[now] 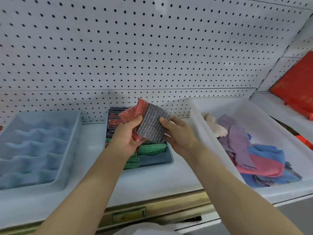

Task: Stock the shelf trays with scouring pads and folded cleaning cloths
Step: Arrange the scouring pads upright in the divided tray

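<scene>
My left hand (126, 134) grips a red scouring pad (131, 112) and a grey scouring pad (152, 123), fanned out above the middle blue tray (156, 159). My right hand (177, 133) touches the grey pad's right edge with its thumb and fingers. That tray holds red and grey pads at the back and green pads (151, 148) at the front, with one front compartment bare. A white bin (199, 126) on the right holds loose cleaning cloths (254, 158) in purple, pink, blue and cream.
A divided blue tray (33, 150) with wavy partitions sits at the left on the white shelf (152, 184). White pegboard (135, 48) backs the shelf. Red packaged goods (294, 85) lean on the neighbouring shelf at far right. A price-label strip runs along the shelf's front edge.
</scene>
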